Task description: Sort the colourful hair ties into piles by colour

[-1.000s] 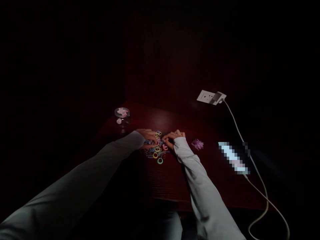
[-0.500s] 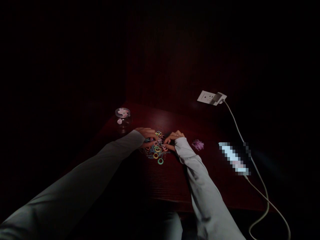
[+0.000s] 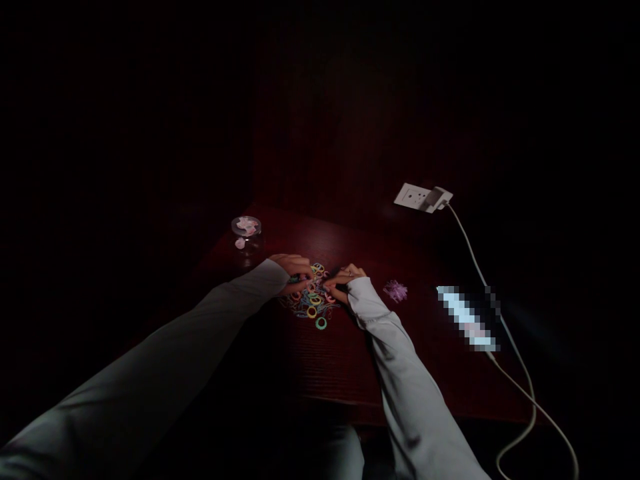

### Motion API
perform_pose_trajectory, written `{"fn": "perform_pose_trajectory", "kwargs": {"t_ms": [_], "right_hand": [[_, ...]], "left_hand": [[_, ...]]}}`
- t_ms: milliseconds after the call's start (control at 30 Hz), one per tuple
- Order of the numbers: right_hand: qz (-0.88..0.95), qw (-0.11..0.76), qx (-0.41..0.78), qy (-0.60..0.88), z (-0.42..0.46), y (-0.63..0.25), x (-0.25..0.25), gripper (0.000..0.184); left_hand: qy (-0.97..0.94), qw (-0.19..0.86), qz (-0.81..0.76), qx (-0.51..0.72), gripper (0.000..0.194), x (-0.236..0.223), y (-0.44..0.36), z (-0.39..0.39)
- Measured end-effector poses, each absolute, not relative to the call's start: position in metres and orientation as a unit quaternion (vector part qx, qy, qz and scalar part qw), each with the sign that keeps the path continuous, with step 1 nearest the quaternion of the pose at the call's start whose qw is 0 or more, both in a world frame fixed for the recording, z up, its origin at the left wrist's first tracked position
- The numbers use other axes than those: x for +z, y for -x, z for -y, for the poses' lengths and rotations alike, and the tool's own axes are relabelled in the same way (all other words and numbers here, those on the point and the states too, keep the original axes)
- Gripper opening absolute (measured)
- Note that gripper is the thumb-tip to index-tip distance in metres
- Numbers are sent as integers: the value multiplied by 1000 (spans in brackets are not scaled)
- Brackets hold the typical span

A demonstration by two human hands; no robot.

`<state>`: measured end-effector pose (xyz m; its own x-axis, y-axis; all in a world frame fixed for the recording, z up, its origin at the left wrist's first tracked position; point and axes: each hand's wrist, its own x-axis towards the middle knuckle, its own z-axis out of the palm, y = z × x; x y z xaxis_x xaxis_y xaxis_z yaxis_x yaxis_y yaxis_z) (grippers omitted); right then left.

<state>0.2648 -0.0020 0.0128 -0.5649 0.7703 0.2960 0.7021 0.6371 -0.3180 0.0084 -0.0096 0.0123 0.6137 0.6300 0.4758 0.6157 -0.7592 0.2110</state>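
Had the left hand (image 3: 294,268) and right hand (image 3: 349,275) curled at opposite sides of the pile of colored bands (image 3: 314,300), between the far and near edges of the surface (image 3: 335,373). Could not tell either grip as clenched, released or grasping a band. Showed a green ring (image 3: 317,325) toward the near edge, a purple bunch (image 3: 396,291) right of the right hand, a pixelated bright device (image 3: 465,317) farther right, and a clear jar (image 3: 246,228) near the far left corner.
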Motion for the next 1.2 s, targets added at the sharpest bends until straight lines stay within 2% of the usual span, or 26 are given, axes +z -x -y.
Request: {"fn": "perform_pose_trajectory", "kwargs": {"t_ms": [100, 367, 533, 833, 1200], "right_hand": [[885, 202, 84, 411, 9, -260, 16, 13], [894, 202, 117, 381, 19, -258, 27, 24], [872, 219, 66, 432, 8, -264, 23, 25], [885, 202, 23, 418, -2, -262, 10, 20], [879, 210, 52, 426, -4, -254, 4, 10]], "left_hand": [[-899, 11, -343, 273, 21, 12, -9, 9], [-903, 15, -340, 261, 22, 12, -7, 8], [-900, 17, -344, 268, 23, 13, -7, 9], [-902, -13, -338, 267, 22, 12, -8, 8], [-899, -10, -343, 271, 24, 10, -8, 7]]}}
